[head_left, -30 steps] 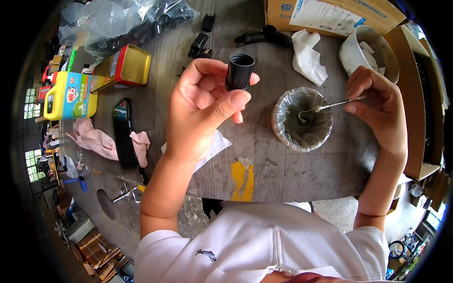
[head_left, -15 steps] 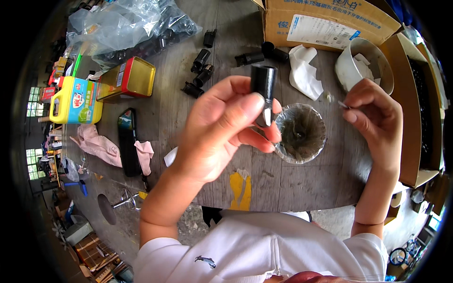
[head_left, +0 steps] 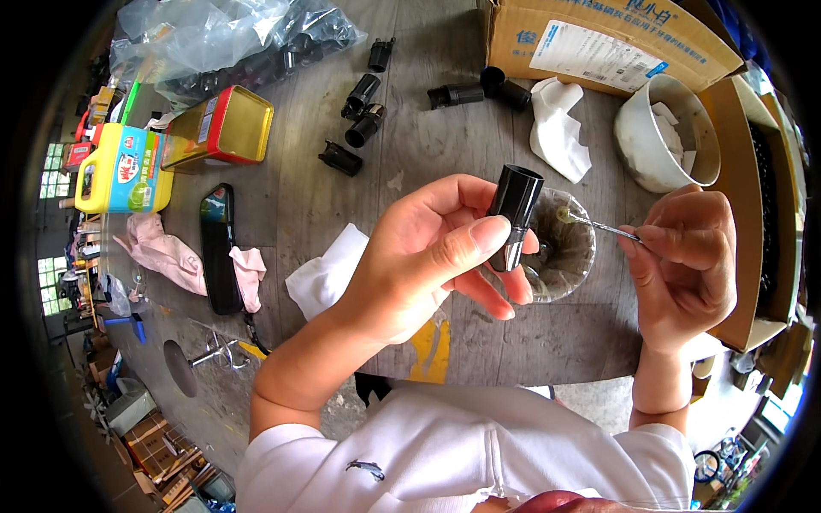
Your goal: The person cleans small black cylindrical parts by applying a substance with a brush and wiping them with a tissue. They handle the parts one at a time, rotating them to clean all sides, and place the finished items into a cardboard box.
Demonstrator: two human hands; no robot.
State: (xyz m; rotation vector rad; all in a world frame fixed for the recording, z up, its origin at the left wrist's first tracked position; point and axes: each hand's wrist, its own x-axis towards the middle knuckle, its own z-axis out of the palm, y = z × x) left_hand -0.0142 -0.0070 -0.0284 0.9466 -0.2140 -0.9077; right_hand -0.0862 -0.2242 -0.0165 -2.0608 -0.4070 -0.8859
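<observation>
A glossy black hollow cylindrical part (head_left: pixel 516 201) stands nearly upright between the thumb and fingers of my left hand (head_left: pixel 419 265), its open end up. My right hand (head_left: pixel 688 269) pinches a thin metal rod (head_left: pixel 609 228) that points left toward the part, with a small pale yellowish blob at its tip. Rod and part are apart. Behind and below the part is a round cup lined with clear plastic (head_left: pixel 588 261), partly hidden by my left hand. A white cloth or tissue (head_left: pixel 329 272) lies beside my left wrist.
Several similar black parts (head_left: pixel 363 125) lie on the grey table beyond my hands. A cardboard box (head_left: pixel 513 51), crumpled tissue (head_left: pixel 558 128) and white tub (head_left: pixel 637 137) stand far right. On the left are a clear plastic bag (head_left: pixel 222 34), a tin (head_left: pixel 192 137), a yellow jug (head_left: pixel 94 184) and a phone-like black object (head_left: pixel 222 256).
My left hand has moved right and slightly nearer with the black part. My right hand has moved slightly nearer me, and the rod now shows plainly, pointing left.
</observation>
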